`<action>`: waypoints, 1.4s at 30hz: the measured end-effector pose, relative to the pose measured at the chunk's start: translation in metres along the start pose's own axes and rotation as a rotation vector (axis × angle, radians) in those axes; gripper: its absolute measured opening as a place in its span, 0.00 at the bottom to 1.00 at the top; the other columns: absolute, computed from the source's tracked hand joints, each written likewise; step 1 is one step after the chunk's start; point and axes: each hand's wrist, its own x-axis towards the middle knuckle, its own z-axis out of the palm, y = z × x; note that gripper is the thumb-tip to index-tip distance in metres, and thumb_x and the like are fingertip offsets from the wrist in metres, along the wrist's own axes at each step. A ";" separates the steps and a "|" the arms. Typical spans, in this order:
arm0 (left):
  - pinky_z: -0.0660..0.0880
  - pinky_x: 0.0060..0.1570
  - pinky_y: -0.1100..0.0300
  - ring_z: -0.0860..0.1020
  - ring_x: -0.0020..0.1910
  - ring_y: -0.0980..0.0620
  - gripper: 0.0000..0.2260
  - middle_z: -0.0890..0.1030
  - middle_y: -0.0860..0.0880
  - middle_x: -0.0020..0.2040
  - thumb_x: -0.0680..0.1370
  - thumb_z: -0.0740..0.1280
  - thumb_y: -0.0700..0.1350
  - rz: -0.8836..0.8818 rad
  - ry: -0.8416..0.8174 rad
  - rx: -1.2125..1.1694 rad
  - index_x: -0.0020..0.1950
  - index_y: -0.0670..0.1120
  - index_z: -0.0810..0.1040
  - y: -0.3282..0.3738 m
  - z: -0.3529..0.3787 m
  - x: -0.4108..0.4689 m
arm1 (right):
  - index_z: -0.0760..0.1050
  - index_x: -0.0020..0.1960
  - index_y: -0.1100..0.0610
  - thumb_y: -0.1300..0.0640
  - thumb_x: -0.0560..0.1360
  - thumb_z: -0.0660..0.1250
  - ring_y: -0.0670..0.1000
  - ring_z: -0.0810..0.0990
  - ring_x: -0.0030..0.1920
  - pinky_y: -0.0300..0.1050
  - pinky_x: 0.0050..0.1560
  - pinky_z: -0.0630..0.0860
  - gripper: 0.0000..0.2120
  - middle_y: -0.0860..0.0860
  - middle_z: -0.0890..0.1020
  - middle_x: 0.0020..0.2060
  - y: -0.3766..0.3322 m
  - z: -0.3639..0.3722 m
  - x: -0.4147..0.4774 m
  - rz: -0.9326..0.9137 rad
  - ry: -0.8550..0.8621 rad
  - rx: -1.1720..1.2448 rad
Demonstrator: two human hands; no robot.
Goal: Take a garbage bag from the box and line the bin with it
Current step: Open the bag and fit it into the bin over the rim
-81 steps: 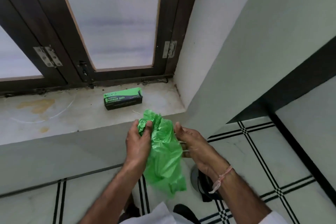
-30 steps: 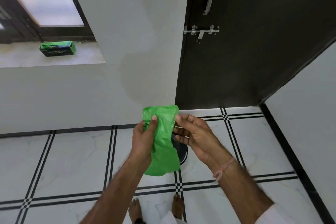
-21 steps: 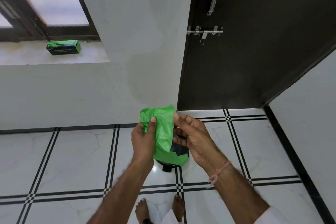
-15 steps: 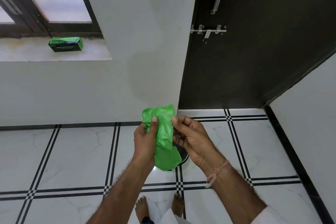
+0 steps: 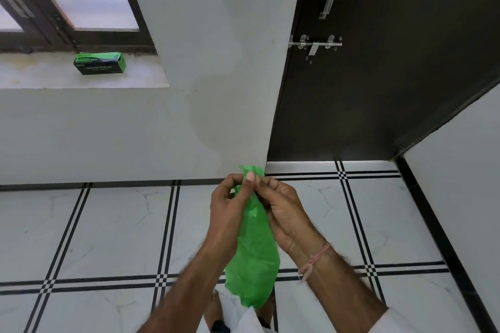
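A green garbage bag [image 5: 254, 254] hangs bunched between my two hands, low in the middle of the view. My left hand [image 5: 230, 208] pinches its top edge with thumb and fingers. My right hand [image 5: 281, 208] grips the same top edge from the other side, close against the left. The bag's lower part dangles down in front of my legs. The green and black box of garbage bags [image 5: 100, 63] lies on the window sill [image 5: 40, 76] at the upper left, far from both hands. The bin is hidden behind the bag and my hands.
A white wall corner [image 5: 265, 89] stands straight ahead. To its right is a dark door [image 5: 378, 62] with a metal latch [image 5: 315, 43] and handle. White tiles with black lines cover the floor [image 5: 108, 238]. Another white wall [image 5: 460, 184] rises at the right.
My hands have come closer together at the bag's top edge, and the bag now hangs longer and narrower. The bin seen below my hands earlier is now covered.
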 end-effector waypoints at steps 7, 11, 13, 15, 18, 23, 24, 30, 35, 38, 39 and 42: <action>0.84 0.45 0.51 0.86 0.46 0.45 0.11 0.87 0.40 0.50 0.82 0.68 0.43 -0.157 0.063 -0.280 0.58 0.37 0.82 0.000 -0.009 0.012 | 0.81 0.56 0.61 0.57 0.83 0.64 0.57 0.86 0.49 0.58 0.59 0.80 0.10 0.61 0.87 0.50 -0.004 -0.015 0.016 -0.001 0.192 -0.085; 0.78 0.54 0.52 0.83 0.54 0.52 0.11 0.87 0.50 0.52 0.78 0.68 0.51 -0.169 0.143 -0.207 0.54 0.47 0.84 -0.009 -0.032 0.018 | 0.77 0.59 0.59 0.56 0.86 0.58 0.54 0.84 0.44 0.53 0.48 0.83 0.10 0.56 0.86 0.46 -0.025 -0.032 0.034 -0.029 0.345 -0.105; 0.78 0.58 0.50 0.82 0.55 0.51 0.11 0.87 0.49 0.53 0.79 0.66 0.52 -0.172 0.158 -0.216 0.54 0.47 0.83 -0.013 -0.043 0.021 | 0.77 0.58 0.58 0.56 0.86 0.59 0.53 0.83 0.42 0.47 0.39 0.83 0.09 0.56 0.84 0.45 -0.034 -0.041 0.046 -0.071 0.425 -0.114; 0.81 0.52 0.52 0.85 0.53 0.50 0.13 0.87 0.48 0.54 0.81 0.63 0.51 -0.167 0.145 -0.234 0.56 0.45 0.82 -0.015 -0.048 0.023 | 0.76 0.52 0.57 0.57 0.85 0.60 0.54 0.81 0.42 0.46 0.39 0.82 0.08 0.56 0.82 0.44 -0.038 -0.049 0.057 -0.124 0.490 -0.174; 0.83 0.48 0.52 0.85 0.53 0.45 0.13 0.87 0.44 0.54 0.82 0.63 0.50 -0.117 0.159 -0.154 0.58 0.43 0.82 -0.021 -0.049 0.025 | 0.75 0.44 0.55 0.56 0.85 0.61 0.55 0.79 0.44 0.53 0.48 0.80 0.12 0.56 0.81 0.44 -0.038 -0.051 0.066 -0.195 0.496 -0.271; 0.80 0.56 0.49 0.80 0.63 0.41 0.10 0.81 0.45 0.61 0.86 0.61 0.47 -0.005 0.218 0.178 0.65 0.48 0.76 -0.022 -0.064 0.032 | 0.76 0.44 0.53 0.54 0.85 0.63 0.55 0.79 0.44 0.54 0.49 0.78 0.11 0.57 0.82 0.43 -0.046 -0.049 0.059 -0.295 0.266 -0.350; 0.78 0.61 0.49 0.78 0.65 0.47 0.14 0.79 0.48 0.66 0.85 0.61 0.54 0.025 0.193 0.229 0.69 0.51 0.73 -0.017 -0.062 0.030 | 0.76 0.44 0.53 0.54 0.84 0.63 0.55 0.79 0.42 0.53 0.48 0.78 0.11 0.56 0.82 0.42 -0.050 -0.049 0.057 -0.298 0.204 -0.375; 0.75 0.65 0.53 0.74 0.70 0.54 0.43 0.72 0.52 0.75 0.69 0.72 0.70 0.021 -0.360 0.507 0.80 0.57 0.62 0.013 -0.012 0.041 | 0.75 0.46 0.56 0.54 0.85 0.61 0.46 0.80 0.34 0.42 0.37 0.80 0.10 0.49 0.82 0.35 -0.068 -0.036 0.047 -0.167 -0.114 -0.500; 0.82 0.45 0.54 0.86 0.43 0.45 0.09 0.87 0.41 0.45 0.78 0.71 0.48 -0.125 -0.450 0.221 0.46 0.42 0.85 0.027 0.000 0.042 | 0.74 0.44 0.57 0.56 0.85 0.62 0.45 0.80 0.33 0.40 0.37 0.80 0.11 0.49 0.82 0.34 -0.083 -0.040 0.056 -0.103 -0.169 -0.483; 0.84 0.40 0.54 0.86 0.37 0.45 0.10 0.87 0.39 0.42 0.76 0.71 0.47 -0.235 -0.434 0.049 0.44 0.41 0.86 0.027 0.005 0.036 | 0.77 0.45 0.57 0.55 0.84 0.64 0.48 0.82 0.36 0.42 0.38 0.82 0.10 0.51 0.83 0.37 -0.082 -0.039 0.066 -0.105 -0.133 -0.471; 0.84 0.39 0.55 0.86 0.37 0.46 0.10 0.87 0.40 0.41 0.76 0.71 0.47 -0.259 -0.438 0.030 0.44 0.40 0.86 0.026 0.006 0.035 | 0.78 0.46 0.57 0.54 0.83 0.65 0.48 0.82 0.36 0.42 0.38 0.82 0.09 0.51 0.84 0.37 -0.081 -0.037 0.067 -0.096 -0.139 -0.471; 0.84 0.39 0.55 0.86 0.37 0.46 0.11 0.87 0.40 0.41 0.75 0.70 0.47 -0.263 -0.403 -0.005 0.45 0.40 0.86 0.022 0.008 0.030 | 0.79 0.46 0.58 0.53 0.81 0.68 0.47 0.84 0.35 0.43 0.39 0.83 0.09 0.51 0.85 0.37 -0.074 -0.030 0.077 -0.107 -0.089 -0.556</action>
